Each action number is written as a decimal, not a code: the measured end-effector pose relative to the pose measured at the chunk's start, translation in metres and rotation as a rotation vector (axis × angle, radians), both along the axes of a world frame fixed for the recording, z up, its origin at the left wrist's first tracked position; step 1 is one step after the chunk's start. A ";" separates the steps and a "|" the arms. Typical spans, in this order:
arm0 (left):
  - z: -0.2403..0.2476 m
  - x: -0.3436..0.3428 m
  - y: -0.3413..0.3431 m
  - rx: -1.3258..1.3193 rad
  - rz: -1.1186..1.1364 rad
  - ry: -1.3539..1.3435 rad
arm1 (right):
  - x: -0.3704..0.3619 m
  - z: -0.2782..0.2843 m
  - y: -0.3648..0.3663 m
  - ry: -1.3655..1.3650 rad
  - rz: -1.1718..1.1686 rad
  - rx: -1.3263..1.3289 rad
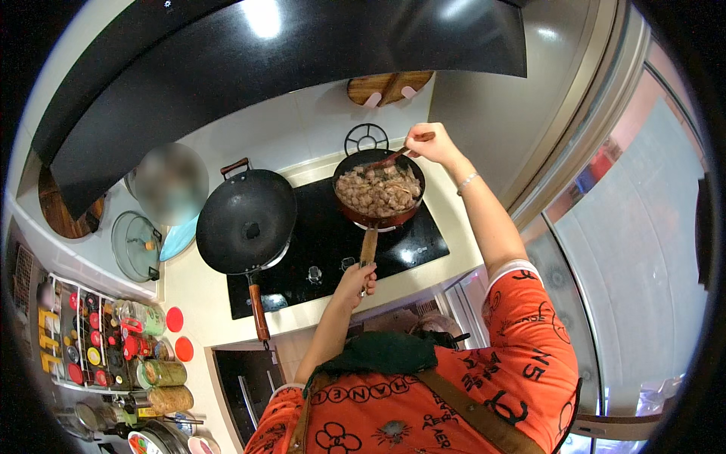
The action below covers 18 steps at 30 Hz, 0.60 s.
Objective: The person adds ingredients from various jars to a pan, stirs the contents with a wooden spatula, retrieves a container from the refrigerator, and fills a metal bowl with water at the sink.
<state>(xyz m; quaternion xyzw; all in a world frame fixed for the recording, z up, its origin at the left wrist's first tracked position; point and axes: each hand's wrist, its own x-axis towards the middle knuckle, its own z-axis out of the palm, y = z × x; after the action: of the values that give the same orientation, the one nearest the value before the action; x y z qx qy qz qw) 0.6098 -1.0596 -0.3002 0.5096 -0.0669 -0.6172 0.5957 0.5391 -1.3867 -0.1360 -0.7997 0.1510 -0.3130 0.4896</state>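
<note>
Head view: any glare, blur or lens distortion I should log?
Head view: bright glare on the black range hood and smaller reflections on the black cooktop; head view: a round patch at left is smeared beyond recognition, while the meat pieces look reasonably clear; head view: fisheye bending, with the hood's lower edge curved and the corners black.

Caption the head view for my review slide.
Left grip on the handle of a frying pan, right grip holding a brown utensil at chunky food; black wok to the left.

A kitchen: black cooktop [314,219], range hood [302,60], wok [238,212].
</note>
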 end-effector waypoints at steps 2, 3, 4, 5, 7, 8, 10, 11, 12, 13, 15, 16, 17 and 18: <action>0.003 -0.001 -0.003 -0.027 0.006 0.031 | 0.012 -0.023 -0.014 -0.006 0.007 -0.268; 0.002 0.000 -0.001 -0.043 0.013 0.054 | 0.019 -0.022 -0.009 -0.011 0.017 -0.397; 0.001 0.001 0.000 -0.058 0.018 0.077 | 0.019 -0.019 -0.005 0.087 0.005 -0.530; 0.002 0.002 0.001 -0.057 0.021 0.068 | 0.021 -0.018 -0.001 0.147 -0.015 -0.533; 0.005 0.001 0.002 -0.056 0.024 0.055 | 0.025 -0.005 0.002 0.212 -0.095 -0.537; 0.006 0.003 0.001 -0.054 0.032 0.035 | 0.024 0.008 0.001 0.248 -0.144 -0.306; 0.004 0.007 0.001 -0.037 0.020 -0.057 | 0.017 0.037 -0.007 0.308 -0.263 -0.026; 0.004 0.008 0.000 -0.029 0.011 -0.105 | 0.009 0.043 -0.020 0.275 -0.346 0.101; 0.007 0.009 0.000 -0.012 0.011 -0.123 | 0.001 0.054 -0.027 0.235 -0.435 0.163; 0.013 0.009 -0.002 -0.003 -0.013 -0.141 | -0.013 0.052 -0.044 0.168 -0.528 0.272; 0.026 0.008 -0.005 0.012 -0.056 -0.181 | -0.045 0.023 -0.097 0.112 -0.657 0.450; 0.027 0.008 -0.006 0.015 -0.075 -0.200 | -0.069 0.000 -0.123 0.093 -0.661 0.520; 0.025 0.008 -0.003 0.024 -0.065 -0.216 | -0.079 -0.017 -0.120 0.054 -0.603 0.608; 0.026 0.005 -0.008 0.020 -0.095 -0.232 | -0.102 -0.050 -0.138 -0.012 -0.659 0.652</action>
<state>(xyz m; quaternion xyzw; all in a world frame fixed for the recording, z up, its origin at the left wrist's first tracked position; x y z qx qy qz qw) 0.6153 -1.0674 -0.2745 0.5797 -0.1531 -0.5825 0.5489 0.4373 -1.5251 -0.1859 -0.5114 0.4851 -0.3926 0.5907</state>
